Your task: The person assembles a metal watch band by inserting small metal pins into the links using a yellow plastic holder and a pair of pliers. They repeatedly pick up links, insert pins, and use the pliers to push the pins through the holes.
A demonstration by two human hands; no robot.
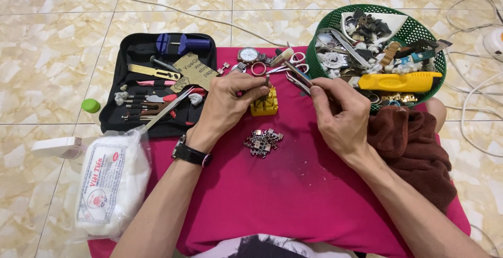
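Two hands meet over a magenta cloth [293, 184] spread on a tiled floor [63, 38]. To the left of it lies an open black tool case [139, 46] with small tools in its loops, and nearer the camera a white bag [112, 182] of cotton. At the cloth's far right stands a green basket [419, 30] heaped with parts, a yellow knife handle [401, 81] across it, and a brown towel [414, 143] just below it. The left hand [225, 106], with a black watch on its wrist, is closed on a thin tool pressed down on a small yellow block [264, 106], which sits between the two hands. The right hand [338, 111] is pinched shut on a slim metal tool [297, 73] pointing up and left. A little pile of metal links [263, 141] lies just below the block. A wristwatch [248, 55] rests behind it.
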